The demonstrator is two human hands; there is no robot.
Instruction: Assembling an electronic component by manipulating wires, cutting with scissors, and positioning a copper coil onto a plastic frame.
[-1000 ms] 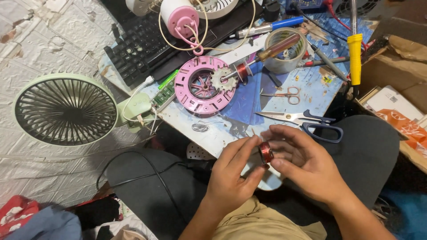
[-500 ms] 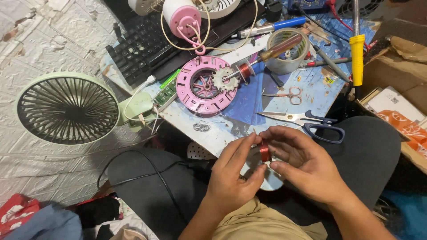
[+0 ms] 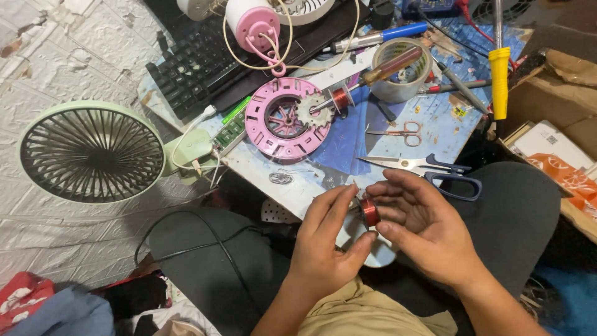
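A small spool of reddish copper wire (image 3: 370, 212) sits between both my hands, just in front of the low work board's near edge. My left hand (image 3: 326, 246) pinches it from the left with thumb and fingers. My right hand (image 3: 426, 230) closes on it from the right, thumb under and fingers over. Beneath the hands a pale round disc (image 3: 379, 252) shows partly. On the board (image 3: 435, 134) lie a pink round fan housing (image 3: 286, 118) with a toothed core, and a second copper spool (image 3: 340, 98) on a screwdriver.
Large scissors (image 3: 429, 168) and small scissors (image 3: 404, 132) lie on the board, with a tape roll (image 3: 404, 78), a yellow-handled tool (image 3: 499, 71) and a black keyboard (image 3: 199, 65). A green desk fan (image 3: 93, 152) lies at left. Cardboard boxes (image 3: 553, 93) stand at right.
My hands have shifted slightly on the spool, turning it between the fingertips. Everything else stays where it was.
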